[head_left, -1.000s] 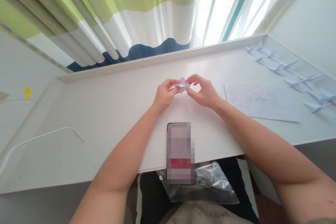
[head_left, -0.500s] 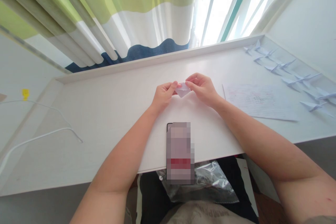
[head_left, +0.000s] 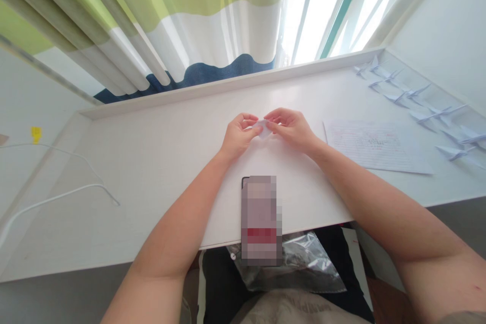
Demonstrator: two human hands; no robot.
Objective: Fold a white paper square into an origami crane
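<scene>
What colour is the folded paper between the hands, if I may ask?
The folded paper is pale lilac; head view.

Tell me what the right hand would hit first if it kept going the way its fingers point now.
The right hand points left across the desk, its fingers pinching the folded paper. Pushed straight on, it would probably meet the fingertips of the left hand first, which grip the paper's other side.

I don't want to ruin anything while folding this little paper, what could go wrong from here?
The phone overhangs the desk edge between your forearms; a nudge could tip it off. The folded paper is tiny, pinched by left hand and right hand, so a crease may slip.
</scene>
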